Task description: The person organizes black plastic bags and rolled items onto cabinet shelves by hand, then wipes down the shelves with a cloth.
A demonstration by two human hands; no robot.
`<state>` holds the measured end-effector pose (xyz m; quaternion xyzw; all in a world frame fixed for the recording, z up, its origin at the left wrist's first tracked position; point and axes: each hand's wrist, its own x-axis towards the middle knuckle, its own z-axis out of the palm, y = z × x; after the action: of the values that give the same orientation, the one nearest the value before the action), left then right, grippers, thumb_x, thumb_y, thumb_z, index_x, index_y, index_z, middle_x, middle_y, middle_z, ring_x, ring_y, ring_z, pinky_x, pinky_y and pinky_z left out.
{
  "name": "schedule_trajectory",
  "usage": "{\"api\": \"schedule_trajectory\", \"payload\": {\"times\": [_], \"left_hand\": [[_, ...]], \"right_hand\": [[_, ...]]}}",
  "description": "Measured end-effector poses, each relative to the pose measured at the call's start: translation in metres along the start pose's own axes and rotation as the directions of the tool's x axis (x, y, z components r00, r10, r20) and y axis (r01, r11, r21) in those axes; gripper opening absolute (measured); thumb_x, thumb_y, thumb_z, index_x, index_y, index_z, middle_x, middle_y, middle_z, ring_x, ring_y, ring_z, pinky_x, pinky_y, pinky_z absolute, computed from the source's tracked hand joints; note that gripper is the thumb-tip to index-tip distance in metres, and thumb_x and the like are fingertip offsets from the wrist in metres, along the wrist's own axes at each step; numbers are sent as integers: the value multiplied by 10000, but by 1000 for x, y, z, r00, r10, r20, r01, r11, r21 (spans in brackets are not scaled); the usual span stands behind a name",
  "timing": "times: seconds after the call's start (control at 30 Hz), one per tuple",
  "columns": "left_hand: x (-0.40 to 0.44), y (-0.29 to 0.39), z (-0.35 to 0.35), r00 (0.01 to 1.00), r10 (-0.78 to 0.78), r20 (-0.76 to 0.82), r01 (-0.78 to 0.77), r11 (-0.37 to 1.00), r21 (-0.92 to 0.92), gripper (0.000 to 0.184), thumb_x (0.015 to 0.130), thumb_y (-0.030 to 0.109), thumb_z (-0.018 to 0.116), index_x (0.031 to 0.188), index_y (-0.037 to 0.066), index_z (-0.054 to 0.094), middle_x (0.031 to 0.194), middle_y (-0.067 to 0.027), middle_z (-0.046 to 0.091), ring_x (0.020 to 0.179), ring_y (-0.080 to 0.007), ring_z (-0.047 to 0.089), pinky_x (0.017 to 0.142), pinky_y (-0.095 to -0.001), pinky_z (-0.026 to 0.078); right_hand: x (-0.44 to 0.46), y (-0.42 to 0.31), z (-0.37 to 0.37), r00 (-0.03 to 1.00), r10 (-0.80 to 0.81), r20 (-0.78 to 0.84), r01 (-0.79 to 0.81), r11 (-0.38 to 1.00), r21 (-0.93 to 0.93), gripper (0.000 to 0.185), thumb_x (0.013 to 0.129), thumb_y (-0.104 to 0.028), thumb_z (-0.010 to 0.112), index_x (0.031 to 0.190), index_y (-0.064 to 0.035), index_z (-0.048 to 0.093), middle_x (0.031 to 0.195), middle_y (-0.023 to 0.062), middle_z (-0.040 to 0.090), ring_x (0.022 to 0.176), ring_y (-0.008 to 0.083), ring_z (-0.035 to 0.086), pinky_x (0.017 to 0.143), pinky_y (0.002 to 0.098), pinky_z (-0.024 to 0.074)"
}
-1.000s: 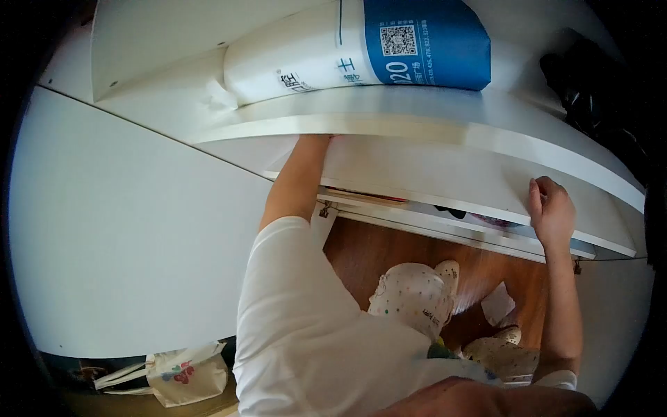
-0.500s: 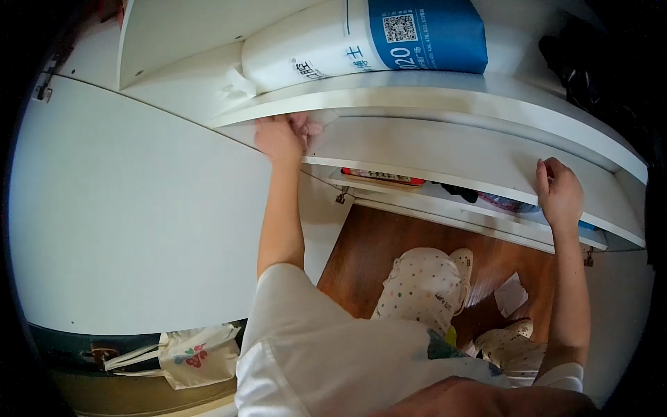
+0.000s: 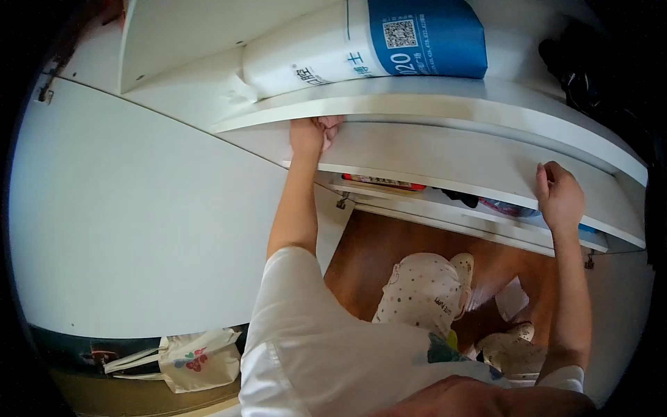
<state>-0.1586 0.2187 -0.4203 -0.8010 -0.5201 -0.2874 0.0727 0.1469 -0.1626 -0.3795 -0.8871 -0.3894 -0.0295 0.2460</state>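
Note:
My left hand (image 3: pixel 306 139) reaches into the gap under the upper white shelf (image 3: pixel 417 104). Its fingers are closed around a crumpled pink cloth (image 3: pixel 329 128), partly hidden by the hand and the shelf edge. Below it lies the middle white shelf board (image 3: pixel 431 149), which the cloth appears to touch. Farther right, my right hand (image 3: pixel 560 194) is at the front edge of that same board, its fingers curled in. Whatever its palm may hold is hidden.
A white and blue printed package (image 3: pixel 427 42) lies on the upper shelf, with a black bag (image 3: pixel 583 69) to its right. A red-edged item (image 3: pixel 382 182) sits on the lower shelf. A white door panel (image 3: pixel 139 208) stands open at left; a tote bag (image 3: pixel 198 358) is below it.
My left hand has slid to the right along the middle shelf with the pink cloth. My right hand has stayed nearly still.

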Motion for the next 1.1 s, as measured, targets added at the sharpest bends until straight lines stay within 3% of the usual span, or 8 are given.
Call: {"api": "schedule_trajectory", "payload": {"times": [0.1,0.3,0.37,0.5,0.67,0.9,0.97,1.1], "left_hand": [[20,-3,26,990,110,-88,-126,969,-213,282,800,255,504,944,38,611,913,-190,612,867,-372,571,734,-433,459],[30,-26,62,968,212,137,-227,968,109,386,759,218,553,1107,52,568,1010,-164,614,927,-329,570,777,-377,461],[33,-15,37,851,-36,524,11,999,50,465,733,245,547,1149,38,545,1048,-164,608,933,-321,582,797,-360,458],[14,-20,-13,820,-28,571,133,981,-143,502,708,255,546,1155,24,536,988,-184,620,861,-297,613,752,-342,472],[-49,60,-100,861,79,502,107,937,-331,476,677,244,617,1103,39,559,958,-195,616,891,-335,590,752,-378,470],[-127,224,-99,740,671,41,-449,539,-713,499,633,252,732,1041,27,553,1011,-182,584,898,-312,567,808,-362,448],[-135,257,-89,627,779,-4,-497,396,-772,531,620,267,736,1058,36,545,1137,-170,522,1051,-315,486,899,-389,393],[-158,318,-78,602,798,-34,-541,376,-752,508,651,260,706,1076,36,540,1186,-159,486,1103,-324,436,915,-403,373]], "right_hand": [[1,0,2,1000,-14,-9,14,1000,-9,310,847,-330,480,809,-51,610,732,140,613,708,317,589,625,390,459],[3,1,1,998,40,43,-39,999,-26,325,834,-342,484,797,-46,613,739,146,616,704,320,589,626,394,461],[4,2,1,999,30,31,-29,999,-18,324,831,-341,486,789,-48,615,736,146,617,702,321,588,623,397,462],[2,4,1,999,32,17,-32,999,-1,333,825,-343,485,761,-44,619,716,149,615,696,330,587,619,403,465],[-1,4,1,999,33,-4,-32,999,20,350,826,-349,484,758,-33,618,715,156,613,699,331,588,628,402,469],[-9,21,1,991,-50,-122,69,986,153,344,852,-332,501,838,-5,608,776,143,626,714,262,603,620,353,472],[-13,36,-2,946,72,-315,192,659,727,230,866,-214,529,863,6,597,809,87,619,724,142,573,604,258,451],[-82,76,-29,959,109,-262,130,654,745,162,874,-141,538,850,16,573,794,37,581,738,81,520,636,202,412]]}}
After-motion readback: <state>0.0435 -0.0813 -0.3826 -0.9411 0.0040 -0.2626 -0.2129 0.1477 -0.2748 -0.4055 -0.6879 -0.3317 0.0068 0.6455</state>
